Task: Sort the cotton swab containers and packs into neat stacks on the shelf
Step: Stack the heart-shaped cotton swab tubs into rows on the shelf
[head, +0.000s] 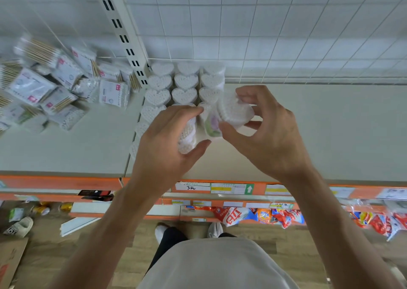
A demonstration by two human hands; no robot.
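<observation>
Clear heart-shaped cotton swab containers (pixel 184 82) stand in rows at the pale shelf's (pixel 330 134) twelve o'clock, against the wire grid backing (pixel 264 35). Flat plastic swab packs (pixel 55 86) lie heaped at ten o'clock.

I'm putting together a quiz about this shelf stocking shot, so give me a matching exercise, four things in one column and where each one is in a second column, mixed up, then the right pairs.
Things:
1. heart-shaped swab containers
2. flat swab packs
3. snack bags
4. slipper

Places:
A. on the floor at lower left
B. heaped loosely on the left part of the shelf
C. standing in rows beside the slotted upright
D. on the lower shelf, under the orange price rail

Pairs: 1-C, 2-B, 3-D, 4-A
</observation>
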